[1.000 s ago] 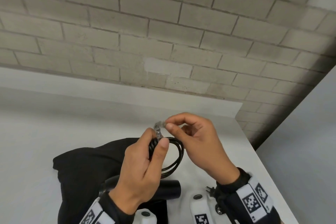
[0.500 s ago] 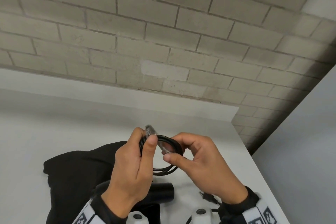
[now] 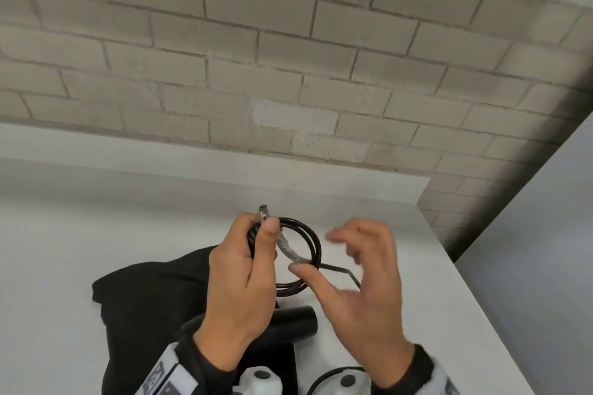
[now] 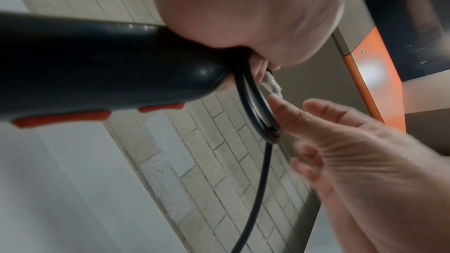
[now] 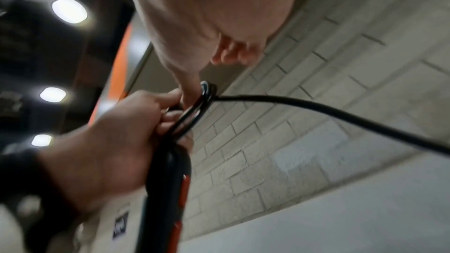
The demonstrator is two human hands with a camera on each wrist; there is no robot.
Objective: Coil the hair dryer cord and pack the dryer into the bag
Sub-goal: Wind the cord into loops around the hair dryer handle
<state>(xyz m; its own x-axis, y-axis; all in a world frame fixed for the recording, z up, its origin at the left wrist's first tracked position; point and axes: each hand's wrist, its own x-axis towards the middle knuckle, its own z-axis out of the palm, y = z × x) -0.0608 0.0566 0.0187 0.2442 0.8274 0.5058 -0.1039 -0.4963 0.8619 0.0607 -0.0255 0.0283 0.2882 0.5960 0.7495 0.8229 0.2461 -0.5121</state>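
Between both hands (image 3: 244,276), coiled cord (image 3: 308,240), unlabelled.

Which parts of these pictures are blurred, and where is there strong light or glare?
Head view: the right hand is smeared by motion, while the left hand and the coiled cord stay fairly sharp. Left wrist view: the dryer handle, very near the lens, is soft. Right wrist view: the ceiling lamps bloom white, and the whole picture is soft.

A white table (image 3: 96,250) stands against a grey brick wall (image 3: 288,42); blurred, perhaps ceiling lights (image 5: 69,11) glow above.
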